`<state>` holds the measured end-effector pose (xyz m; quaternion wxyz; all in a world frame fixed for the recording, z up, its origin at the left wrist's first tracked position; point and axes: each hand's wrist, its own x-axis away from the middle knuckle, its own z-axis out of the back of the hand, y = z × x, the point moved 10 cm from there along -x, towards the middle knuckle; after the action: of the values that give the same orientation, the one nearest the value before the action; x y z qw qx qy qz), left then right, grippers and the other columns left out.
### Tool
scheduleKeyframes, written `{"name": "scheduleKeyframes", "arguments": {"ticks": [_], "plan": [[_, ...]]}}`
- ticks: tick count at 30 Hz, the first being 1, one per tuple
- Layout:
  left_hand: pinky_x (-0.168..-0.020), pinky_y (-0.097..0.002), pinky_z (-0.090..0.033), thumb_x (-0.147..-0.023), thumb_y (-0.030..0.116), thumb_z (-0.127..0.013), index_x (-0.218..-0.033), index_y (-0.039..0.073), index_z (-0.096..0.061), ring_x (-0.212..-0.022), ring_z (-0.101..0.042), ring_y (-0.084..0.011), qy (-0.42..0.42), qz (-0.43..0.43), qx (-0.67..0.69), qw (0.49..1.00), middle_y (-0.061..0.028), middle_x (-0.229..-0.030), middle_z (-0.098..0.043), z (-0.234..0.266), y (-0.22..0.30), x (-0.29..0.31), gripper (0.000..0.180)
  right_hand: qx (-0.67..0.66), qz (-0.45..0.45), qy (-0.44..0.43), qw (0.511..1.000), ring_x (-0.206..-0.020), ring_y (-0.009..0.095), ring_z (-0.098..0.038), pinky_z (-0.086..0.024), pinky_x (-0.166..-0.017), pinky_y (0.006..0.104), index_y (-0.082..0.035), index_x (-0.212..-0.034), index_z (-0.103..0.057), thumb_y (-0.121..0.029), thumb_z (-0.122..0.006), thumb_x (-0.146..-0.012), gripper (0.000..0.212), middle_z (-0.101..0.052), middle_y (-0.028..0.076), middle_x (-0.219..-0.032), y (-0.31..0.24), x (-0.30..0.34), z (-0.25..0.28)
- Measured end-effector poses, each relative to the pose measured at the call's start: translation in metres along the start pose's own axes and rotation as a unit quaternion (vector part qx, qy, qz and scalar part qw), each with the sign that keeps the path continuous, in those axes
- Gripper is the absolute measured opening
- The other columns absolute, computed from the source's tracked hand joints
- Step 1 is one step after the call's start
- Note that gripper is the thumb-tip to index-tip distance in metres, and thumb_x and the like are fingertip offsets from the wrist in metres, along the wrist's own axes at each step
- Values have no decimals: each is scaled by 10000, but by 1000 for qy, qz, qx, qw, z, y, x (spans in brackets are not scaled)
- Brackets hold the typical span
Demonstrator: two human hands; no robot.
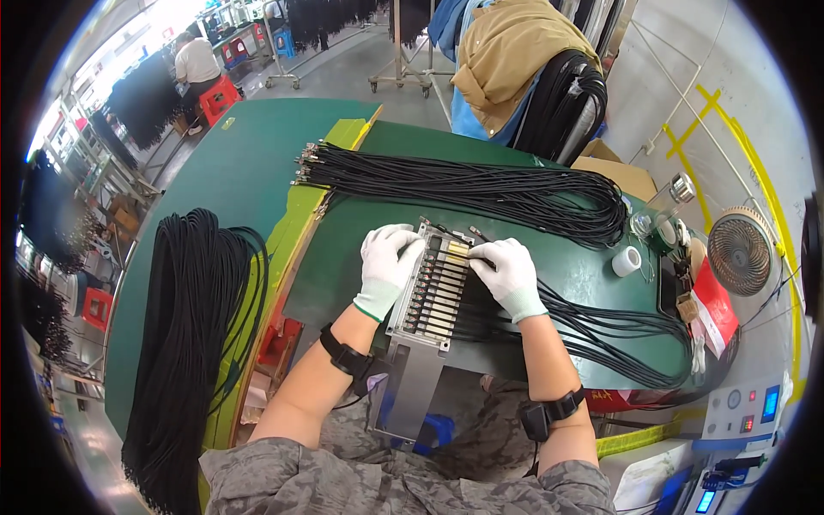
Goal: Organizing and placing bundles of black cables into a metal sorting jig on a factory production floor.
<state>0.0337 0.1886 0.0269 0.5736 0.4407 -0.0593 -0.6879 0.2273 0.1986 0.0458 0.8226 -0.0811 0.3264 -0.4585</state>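
Note:
A metal fixture (442,287) with a row of parallel slots stands in front of me, and black cable ends lie side by side in its slots. My left hand (389,262), in a white glove, is closed at the upper left edge of the fixture; its fingertips hide whatever is between them. My right hand (508,273), also gloved, pinches a black cable at the fixture's upper right side. More black cables (601,330) run from the fixture to the right across the table. Two loose cable ends (477,233) lie just beyond the fixture.
A long bundle of black cables (481,193) lies across the far side of the green table (257,129). Another bundle (184,318) hangs at the left. At right are a white roll (627,261), a small fan (740,251) and a control box (747,408). A person (194,69) sits far off.

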Motion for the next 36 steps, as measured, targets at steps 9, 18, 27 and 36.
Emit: {"name": "scheduleKeyframes", "arguments": {"ticks": [9, 18, 27, 36], "plan": [[-892, -369, -410, -909, 227, -565, -978, 87, -704, -930, -593, -251, -30, 41, 25, 998, -63, -949, -691, -13, -20, 4, 208, 74, -7, -15, 997, -809, 277, -566, -458, -752, 387, -136, -834, -714, -174, -671, -790, 71, -630, 44, -753, 13, 2, -4], [-980, -404, -368, -905, 273, -576, -1046, 119, -707, -1071, -558, -284, -112, 76, 59, 989, -121, -1129, -656, -20, -17, 2, 246, 78, 16, -7, 997, -825, 269, -563, -446, -744, 388, -159, -835, -706, -177, -684, -778, 64, -617, 32, -757, 10, 3, -10], [-1152, -531, -146, -854, 430, -627, -1205, 303, -676, -1371, -265, -468, -228, -71, -112, 964, -265, -1505, -293, -48, 30, 18, 376, 99, -4, 15, 995, -855, 268, -561, -444, -753, 398, -160, -816, -689, -209, -699, -766, 71, -617, 37, -793, 11, 0, -9], [-1095, -514, -261, -845, 372, -657, -1078, 200, -699, -1288, -408, -392, -110, -49, -34, 992, -212, -1335, -508, -35, 14, 10, 294, 135, -90, 17, 987, -854, 283, -558, -449, -767, 399, -134, -791, -688, -221, -711, -751, 99, -619, 54, -802, 45, 2, -6]]}}
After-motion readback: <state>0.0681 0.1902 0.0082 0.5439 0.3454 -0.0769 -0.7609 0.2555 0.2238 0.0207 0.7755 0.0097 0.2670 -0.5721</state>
